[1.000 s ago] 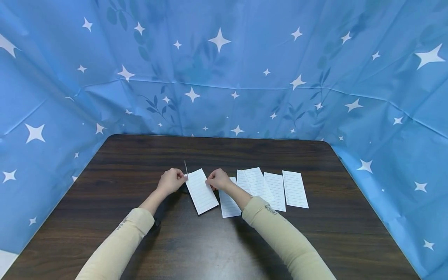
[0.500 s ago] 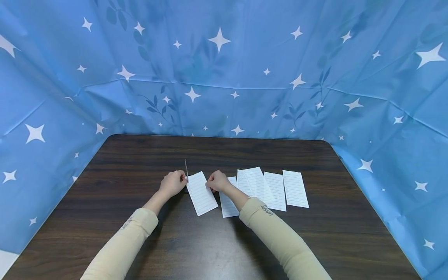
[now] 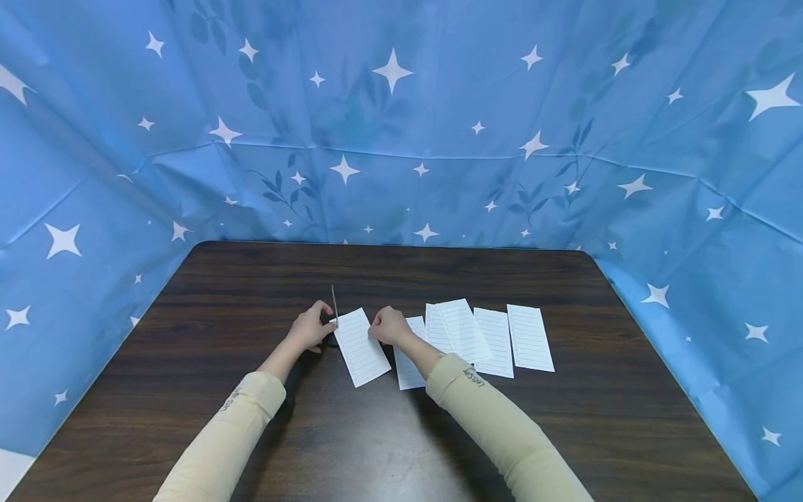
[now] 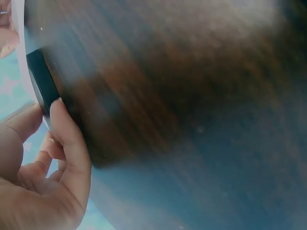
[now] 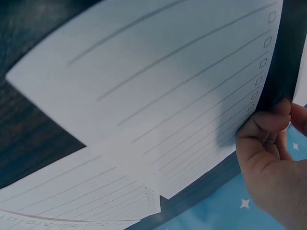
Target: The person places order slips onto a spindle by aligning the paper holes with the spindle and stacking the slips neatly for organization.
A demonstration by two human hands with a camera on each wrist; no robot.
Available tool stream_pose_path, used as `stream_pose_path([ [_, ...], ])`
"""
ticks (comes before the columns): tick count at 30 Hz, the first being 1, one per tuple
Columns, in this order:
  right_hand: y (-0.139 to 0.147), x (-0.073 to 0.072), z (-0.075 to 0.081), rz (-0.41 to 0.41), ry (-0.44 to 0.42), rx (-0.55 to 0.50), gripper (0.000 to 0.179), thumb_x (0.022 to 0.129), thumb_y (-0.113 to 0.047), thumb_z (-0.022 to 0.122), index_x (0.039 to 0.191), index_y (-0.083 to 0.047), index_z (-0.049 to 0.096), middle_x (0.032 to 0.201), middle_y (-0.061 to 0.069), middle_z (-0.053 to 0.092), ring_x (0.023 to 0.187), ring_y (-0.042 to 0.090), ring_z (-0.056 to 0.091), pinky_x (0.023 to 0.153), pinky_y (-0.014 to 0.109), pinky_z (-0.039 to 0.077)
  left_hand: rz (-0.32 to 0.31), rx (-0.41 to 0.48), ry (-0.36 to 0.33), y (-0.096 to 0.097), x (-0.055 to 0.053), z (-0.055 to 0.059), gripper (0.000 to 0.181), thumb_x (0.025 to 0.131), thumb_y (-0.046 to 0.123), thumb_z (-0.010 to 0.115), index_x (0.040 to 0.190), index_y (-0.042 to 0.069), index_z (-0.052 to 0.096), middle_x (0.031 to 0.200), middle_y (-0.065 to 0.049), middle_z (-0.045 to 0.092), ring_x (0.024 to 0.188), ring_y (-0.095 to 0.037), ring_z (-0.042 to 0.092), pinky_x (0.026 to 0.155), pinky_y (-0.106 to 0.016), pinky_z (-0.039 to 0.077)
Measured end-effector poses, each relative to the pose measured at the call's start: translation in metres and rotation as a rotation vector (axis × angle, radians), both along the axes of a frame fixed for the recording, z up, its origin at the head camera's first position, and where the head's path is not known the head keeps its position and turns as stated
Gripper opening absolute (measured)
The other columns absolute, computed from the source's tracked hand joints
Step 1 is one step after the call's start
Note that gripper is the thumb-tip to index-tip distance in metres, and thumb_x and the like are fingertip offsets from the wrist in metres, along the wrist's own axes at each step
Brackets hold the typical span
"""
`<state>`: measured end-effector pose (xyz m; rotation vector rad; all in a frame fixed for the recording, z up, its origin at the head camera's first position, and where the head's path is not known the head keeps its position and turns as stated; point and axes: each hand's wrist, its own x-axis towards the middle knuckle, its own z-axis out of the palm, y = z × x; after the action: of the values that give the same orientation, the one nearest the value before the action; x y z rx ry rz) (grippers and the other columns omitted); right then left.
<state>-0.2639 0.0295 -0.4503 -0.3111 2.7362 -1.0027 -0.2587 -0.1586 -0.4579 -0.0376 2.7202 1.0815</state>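
Observation:
In the head view a white lined sheet (image 3: pixel 362 348) lies slanted between both hands. My left hand (image 3: pixel 310 328) is at its top left corner. There, in the left wrist view, thumb and forefinger pinch the end of a black bar-shaped thing (image 4: pixel 43 79) beside the white paper edge; what it is I cannot tell. A thin upright strip (image 3: pixel 334 303) stands above that corner. My right hand (image 3: pixel 389 325), fingers curled, pinches the sheet's right edge. In the right wrist view its thumb and fingers (image 5: pixel 271 122) are bent close to loose lined paper with checkboxes.
Several lined sheets lie in a row to the right, some overlapping, among them a sheet (image 3: pixel 530 338) at the far end. My right forearm covers part of the nearest one. The dark wooden table (image 3: pixel 251 279) meets a blue star-patterned curtain (image 3: pixel 389 139) at the back.
The sheet between my hands has slid slightly toward me. My left hand has shifted a little right, and its forefinger now stands apart from the thumb. The right hand has barely moved.

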Motion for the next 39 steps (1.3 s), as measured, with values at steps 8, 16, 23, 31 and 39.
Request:
stream_pose_path([
  [8,-0.001,0.002,0.000,-0.057,0.030,0.011,0.010,0.080,-0.008,0.065,0.071,-0.004,0.061,0.056,0.003,0.058,0.046,0.008,0.045,0.042,0.017,0.033,0.013,0.050,-0.008,-0.002,0.000,0.000,0.029,0.092,0.014,0.058,0.116,0.000,0.048,0.072,-0.005,0.038,0.052,-0.012,0.045,0.046,-0.028,0.056],
  [16,0.019,0.000,0.002,-0.035,0.088,-0.011,0.012,0.084,-0.012,0.065,0.075,-0.004,0.061,0.061,0.008,0.064,0.046,0.007,0.047,0.042,0.017,0.033,0.055,0.091,0.006,-0.001,0.000,-0.002,0.029,0.089,0.011,0.061,0.114,-0.002,0.053,0.086,-0.010,0.040,0.067,-0.019,0.051,0.047,-0.028,0.057],
  [23,0.037,0.001,0.005,0.002,0.106,-0.024,0.013,0.085,-0.014,0.066,0.078,-0.003,0.062,0.059,0.006,0.060,0.048,0.007,0.045,0.044,0.017,0.032,0.058,0.100,0.003,-0.001,0.000,-0.003,0.029,0.089,0.010,0.061,0.114,-0.003,0.052,0.082,-0.008,0.038,0.063,-0.018,0.052,0.047,-0.028,0.057],
  [31,0.053,0.005,0.002,0.033,0.123,-0.043,0.014,0.084,-0.015,0.068,0.078,-0.004,0.061,0.060,0.004,0.057,0.050,0.008,0.043,0.045,0.018,0.032,0.054,0.095,-0.007,0.001,-0.001,-0.005,0.030,0.091,0.011,0.060,0.116,-0.001,0.051,0.084,-0.009,0.038,0.062,-0.016,0.050,0.048,-0.027,0.057],
  [39,0.067,0.008,0.001,0.054,0.087,-0.067,0.012,0.084,-0.014,0.069,0.083,-0.004,0.061,0.068,0.003,0.057,0.056,0.009,0.045,0.049,0.018,0.036,0.065,0.095,-0.014,0.000,0.000,-0.004,0.030,0.090,0.011,0.060,0.115,-0.001,0.051,0.088,-0.011,0.039,0.064,-0.017,0.048,0.048,-0.027,0.057],
])
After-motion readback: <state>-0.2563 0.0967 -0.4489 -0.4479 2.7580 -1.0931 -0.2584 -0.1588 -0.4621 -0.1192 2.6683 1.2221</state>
